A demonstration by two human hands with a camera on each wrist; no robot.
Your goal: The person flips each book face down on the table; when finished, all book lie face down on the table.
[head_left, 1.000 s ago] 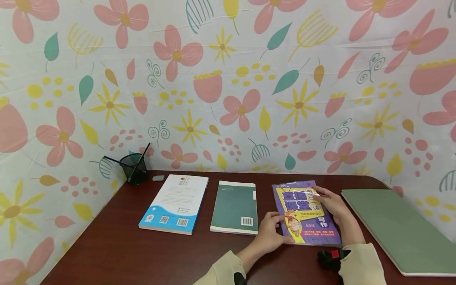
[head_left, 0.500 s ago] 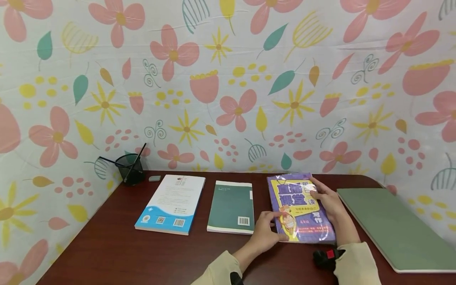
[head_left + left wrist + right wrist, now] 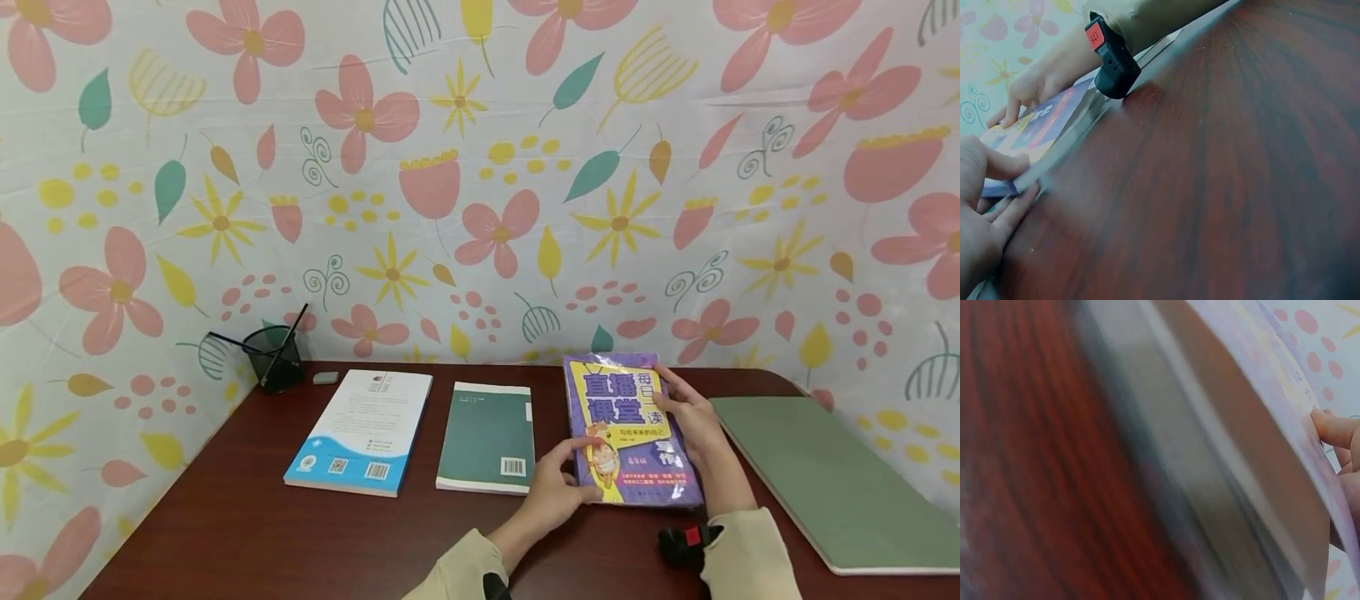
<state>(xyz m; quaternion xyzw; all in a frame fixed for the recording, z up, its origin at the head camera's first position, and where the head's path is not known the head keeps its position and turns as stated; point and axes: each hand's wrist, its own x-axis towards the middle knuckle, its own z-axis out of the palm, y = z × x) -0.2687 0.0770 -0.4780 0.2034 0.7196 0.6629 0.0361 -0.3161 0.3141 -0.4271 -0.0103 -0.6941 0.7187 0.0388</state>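
In the head view a purple and yellow book (image 3: 633, 442) is between both hands at the right of the table, its far edge raised so that its cover tips toward me. My left hand (image 3: 551, 492) grips its lower left corner; in the left wrist view the thumb lies on the cover and fingers (image 3: 1019, 209) are at the underside. My right hand (image 3: 693, 425) holds the upper right edge. Close up in the right wrist view, that hand's thumb (image 3: 1335, 428) presses on the purple cover (image 3: 1272, 400), while its other fingers are partly hidden behind the edge.
Left of the hands lie a dark green book (image 3: 487, 437) and a white and blue book (image 3: 363, 433). A large green board-like pad (image 3: 840, 483) is at the right. Far left stand a black mesh pen holder (image 3: 273, 358) and a small grey eraser-like block (image 3: 326, 377).
The purple book's far edge has come up off the table and its cover now faces me more. Both hands keep their hold on it. The head view has shifted slightly.
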